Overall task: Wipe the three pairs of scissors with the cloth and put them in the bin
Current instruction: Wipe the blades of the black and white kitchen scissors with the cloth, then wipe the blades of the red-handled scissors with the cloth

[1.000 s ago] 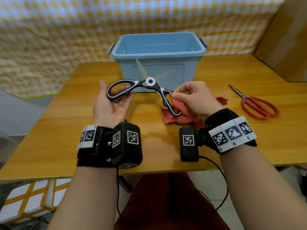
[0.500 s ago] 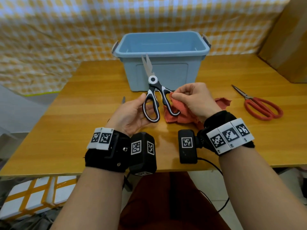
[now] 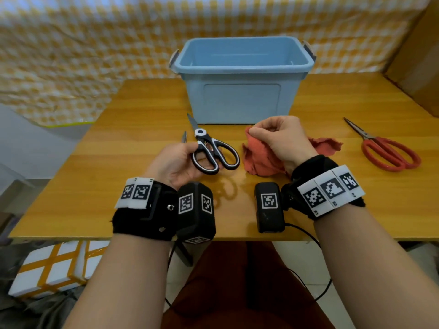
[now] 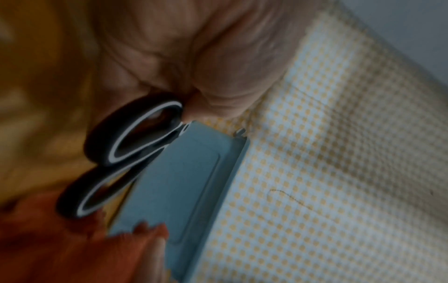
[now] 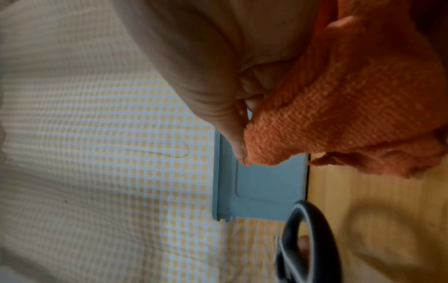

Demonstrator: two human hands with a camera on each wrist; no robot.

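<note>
Left hand (image 3: pixel 177 160) at left of centre, palm up, fingers curled round the near handle loop of black-and-white kitchen scissors (image 3: pixel 210 150); blades closed, pointing away toward the bin. Thin metal tip (image 3: pixel 183 137) just beyond the left fingers, too small to identify, possibly the third pair. Right hand (image 3: pixel 279 138), fingers curled, pinching a bunched red-orange cloth (image 3: pixel 259 160) that trails onto the wooden desk (image 3: pixel 356 210); cloth near the scissors' handles, apparently not touching them. Blue plastic bin (image 3: pixel 241 103) upright behind both hands, at desk centre; visible interior bare, floor hidden by the near wall. Red-handled scissors (image 3: pixel 389 153) flat on the desk at far right, well apart from the hands. Judged step: wiping of the first pair under way or just ended, none yet binned. Next move likely calls either for closing cloth round the blades again, or for lifting the pair over the bin rim and releasing it inside.
</note>
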